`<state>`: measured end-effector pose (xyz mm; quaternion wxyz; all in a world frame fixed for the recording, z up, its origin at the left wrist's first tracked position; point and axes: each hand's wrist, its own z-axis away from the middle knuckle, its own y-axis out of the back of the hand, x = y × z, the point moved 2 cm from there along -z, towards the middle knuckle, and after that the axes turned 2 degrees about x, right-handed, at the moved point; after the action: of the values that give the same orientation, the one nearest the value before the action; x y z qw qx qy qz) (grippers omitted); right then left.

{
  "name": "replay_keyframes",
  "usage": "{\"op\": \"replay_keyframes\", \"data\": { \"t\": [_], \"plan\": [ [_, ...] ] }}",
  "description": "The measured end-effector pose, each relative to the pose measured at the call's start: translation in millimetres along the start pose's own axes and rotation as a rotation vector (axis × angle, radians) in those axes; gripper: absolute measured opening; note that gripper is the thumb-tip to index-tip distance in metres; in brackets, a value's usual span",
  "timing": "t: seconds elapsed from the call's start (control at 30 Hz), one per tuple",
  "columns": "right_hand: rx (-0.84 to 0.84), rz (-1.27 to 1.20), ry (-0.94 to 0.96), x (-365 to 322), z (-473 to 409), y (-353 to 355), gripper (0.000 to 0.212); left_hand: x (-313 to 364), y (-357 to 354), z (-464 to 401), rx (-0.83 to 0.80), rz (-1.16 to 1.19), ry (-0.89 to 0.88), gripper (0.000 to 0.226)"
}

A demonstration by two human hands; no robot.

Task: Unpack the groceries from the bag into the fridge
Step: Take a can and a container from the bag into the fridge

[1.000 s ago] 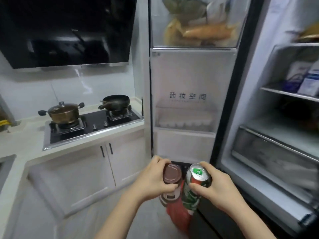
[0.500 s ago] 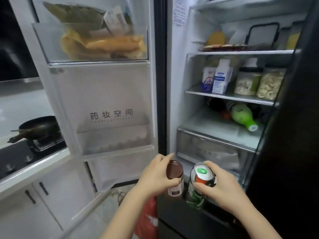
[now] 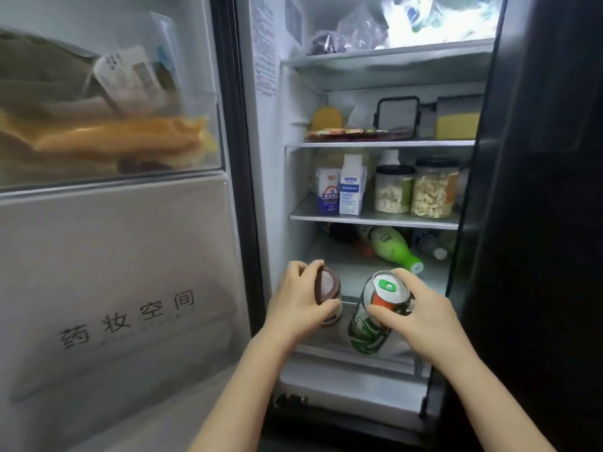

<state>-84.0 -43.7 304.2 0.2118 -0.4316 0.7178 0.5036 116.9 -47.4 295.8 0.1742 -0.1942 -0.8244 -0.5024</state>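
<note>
- A small jar [image 3: 328, 296] with a brown lid is gripped by the left hand [image 3: 298, 303], the fingers curled round its top, in front of the open fridge [image 3: 274, 177].
- A green can [image 3: 375, 316] with a silver top and a green tab is held by the right hand [image 3: 421, 313], thumb on one side and fingers on the other; it is tilted, its top toward the camera.
- Both are held just before the lowest shelf [image 3: 355, 272], beside each other but apart.
- On that shelf a green bottle [image 3: 396, 247] is laid on its side, its pale cap toward the front; darker bottles lie behind it, too dim to be told.
- On the shelf above, two white cartons [image 3: 341, 190] are stood next to two clear tubs [image 3: 416, 192] with dark lids, filled with pale pieces.
- Higher up, a box with a black-rimmed lid [image 3: 398, 114], a yellow block [image 3: 456, 125] and a flat red packet [image 3: 352, 133] are seen.
- Clear plastic bags [image 3: 359, 31] are kept on the top shelf.
- In the door bin [image 3: 208, 148] on the left, orange and yellow packets and a labelled white pack are stored, blurred.
</note>
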Motion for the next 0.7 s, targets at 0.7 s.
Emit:
{"op": "replay_keyframes", "data": {
  "t": [0.7],
  "plan": [
    [0.261, -0.074, 0.033, 37, -98, -48, 0.054, -17, -55, -111, 0.006, -0.032, 0.078, 0.055]
  ]
}}
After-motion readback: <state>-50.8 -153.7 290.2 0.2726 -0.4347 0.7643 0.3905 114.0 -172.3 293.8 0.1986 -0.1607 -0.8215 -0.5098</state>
